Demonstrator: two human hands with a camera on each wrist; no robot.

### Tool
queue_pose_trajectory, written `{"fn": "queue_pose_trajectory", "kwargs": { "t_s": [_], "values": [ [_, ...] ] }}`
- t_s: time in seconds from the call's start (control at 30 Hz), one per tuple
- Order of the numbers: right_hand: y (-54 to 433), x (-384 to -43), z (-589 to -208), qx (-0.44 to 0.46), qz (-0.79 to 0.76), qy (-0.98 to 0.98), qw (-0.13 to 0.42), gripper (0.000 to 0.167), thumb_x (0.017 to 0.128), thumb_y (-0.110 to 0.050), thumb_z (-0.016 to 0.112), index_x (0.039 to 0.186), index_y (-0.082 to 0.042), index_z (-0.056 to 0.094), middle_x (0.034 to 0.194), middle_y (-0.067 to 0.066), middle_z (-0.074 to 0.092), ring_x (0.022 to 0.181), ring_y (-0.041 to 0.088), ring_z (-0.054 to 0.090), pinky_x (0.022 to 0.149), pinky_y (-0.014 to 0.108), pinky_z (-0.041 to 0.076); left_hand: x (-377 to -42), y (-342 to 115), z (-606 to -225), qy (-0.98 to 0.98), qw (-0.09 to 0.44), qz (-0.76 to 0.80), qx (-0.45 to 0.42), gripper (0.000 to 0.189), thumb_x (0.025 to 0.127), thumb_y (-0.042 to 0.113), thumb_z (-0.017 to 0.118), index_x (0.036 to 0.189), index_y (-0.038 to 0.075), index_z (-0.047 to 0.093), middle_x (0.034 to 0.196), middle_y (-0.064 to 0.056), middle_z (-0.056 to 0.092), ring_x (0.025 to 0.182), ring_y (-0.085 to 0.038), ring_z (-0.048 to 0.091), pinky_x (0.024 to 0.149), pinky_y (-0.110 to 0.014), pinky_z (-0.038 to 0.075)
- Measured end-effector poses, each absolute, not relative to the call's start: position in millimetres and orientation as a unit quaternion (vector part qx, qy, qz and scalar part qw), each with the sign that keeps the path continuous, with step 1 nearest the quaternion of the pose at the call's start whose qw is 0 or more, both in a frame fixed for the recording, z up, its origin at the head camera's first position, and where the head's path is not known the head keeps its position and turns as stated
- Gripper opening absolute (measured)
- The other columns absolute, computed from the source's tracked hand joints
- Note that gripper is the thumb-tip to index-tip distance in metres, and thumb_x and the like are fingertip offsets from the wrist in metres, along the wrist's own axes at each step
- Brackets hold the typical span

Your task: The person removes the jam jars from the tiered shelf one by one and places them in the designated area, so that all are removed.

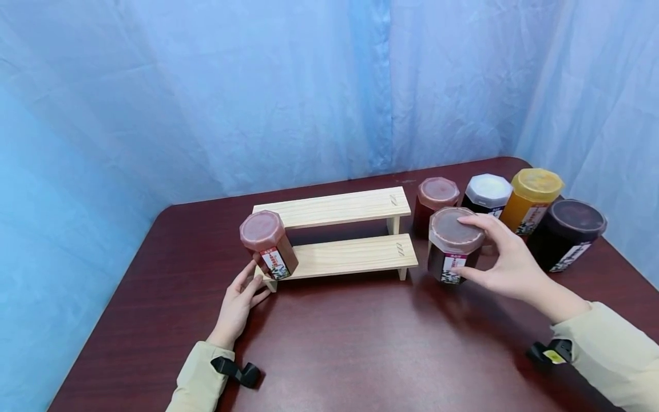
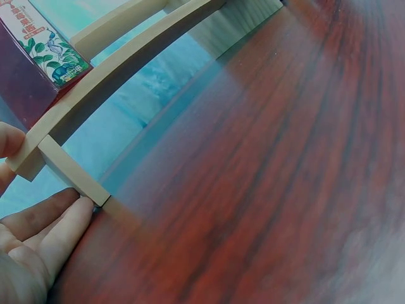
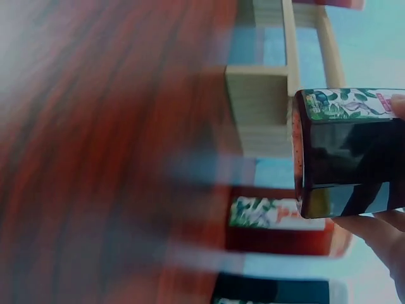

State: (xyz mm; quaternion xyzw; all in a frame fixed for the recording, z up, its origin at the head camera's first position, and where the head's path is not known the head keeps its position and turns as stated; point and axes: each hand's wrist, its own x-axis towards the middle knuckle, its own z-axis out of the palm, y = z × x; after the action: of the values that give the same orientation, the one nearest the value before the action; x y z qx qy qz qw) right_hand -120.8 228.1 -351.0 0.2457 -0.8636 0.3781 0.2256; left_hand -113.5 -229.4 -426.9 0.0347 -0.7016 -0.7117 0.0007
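A two-tier wooden shelf (image 1: pixel 342 257) stands on the table. At the left end of its lower board is a reddish-brown jar (image 1: pixel 261 230), also partly seen as a labelled jar (image 2: pixel 47 54) in the left wrist view. My left hand (image 1: pixel 238 300) touches that end of the shelf, fairly straight fingers (image 2: pixel 66 228) lying against the short leg. My right hand (image 1: pixel 507 266) grips a dark jar (image 1: pixel 455 246) with a translucent lid, thumb on the label side. The right wrist view shows this jar (image 3: pixel 348 155) held above the table, beside the shelf's right end.
To the right stand a red jar (image 1: pixel 436 200), a white-lidded dark jar (image 1: pixel 486 191), a yellow jar (image 1: pixel 532 197) and a black jar (image 1: pixel 566 232). Blue curtains (image 1: pixel 288 97) hang behind the dark red table (image 1: pixel 355 349).
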Motion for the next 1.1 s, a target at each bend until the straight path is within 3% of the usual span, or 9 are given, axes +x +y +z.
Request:
{"fn": "queue_pose_trajectory", "kwargs": {
  "t_s": [0.27,0.5,0.67,0.87,1.1],
  "values": [
    [255,-119,-361,0.251,0.354,-0.877,0.208,0.091,0.048,0.007,0.089,0.13,-0.01,0.052,0.122,-0.007,0.049,0.099,-0.014,0.045,0.079,-0.002,0.038,-114,-229,-428,-0.7,0.003,-0.713,0.043,0.056,0.099,0.011,0.047,0.148,0.001,0.024,0.113,-0.01,0.054,0.09,-0.003,0.063,0.079,-0.023,0.055],
    [277,-121,-369,0.254,0.311,-0.891,0.21,0.093,0.045,0.003,0.091,0.129,-0.011,0.053,0.12,-0.001,0.05,0.104,-0.014,0.039,0.074,-0.002,0.039,-115,-230,-428,-0.702,-0.006,-0.71,0.051,0.053,0.1,0.01,0.044,0.149,0.004,0.024,0.125,-0.02,0.048,0.091,-0.002,0.063,0.081,-0.023,0.054],
    [288,-122,-372,0.245,0.291,-0.901,0.209,0.09,0.047,0.001,0.091,0.127,-0.01,0.053,0.121,-0.008,0.046,0.103,-0.015,0.037,0.068,0.0,0.039,-114,-231,-429,-0.701,-0.001,-0.712,0.048,0.053,0.1,0.009,0.045,0.149,0.003,0.025,0.115,-0.012,0.054,0.091,-0.003,0.063,0.081,-0.023,0.055],
    [297,-125,-375,0.235,0.289,-0.906,0.201,0.092,0.049,0.002,0.09,0.13,-0.009,0.051,0.121,-0.002,0.046,0.104,-0.018,0.036,0.068,-0.002,0.04,-113,-230,-428,-0.702,0.004,-0.711,0.039,0.056,0.099,0.011,0.047,0.148,-0.001,0.024,0.109,-0.007,0.054,0.091,-0.003,0.062,0.079,-0.022,0.055],
    [305,-127,-375,0.219,0.31,-0.909,0.172,0.092,0.053,0.002,0.089,0.134,-0.006,0.046,0.123,-0.034,0.031,0.097,-0.023,0.038,0.07,-0.003,0.04,-116,-229,-427,-0.707,-0.007,-0.705,0.054,0.052,0.1,0.011,0.045,0.149,0.005,0.027,0.117,-0.013,0.05,0.092,-0.003,0.061,0.081,-0.023,0.054]
  ]
}}
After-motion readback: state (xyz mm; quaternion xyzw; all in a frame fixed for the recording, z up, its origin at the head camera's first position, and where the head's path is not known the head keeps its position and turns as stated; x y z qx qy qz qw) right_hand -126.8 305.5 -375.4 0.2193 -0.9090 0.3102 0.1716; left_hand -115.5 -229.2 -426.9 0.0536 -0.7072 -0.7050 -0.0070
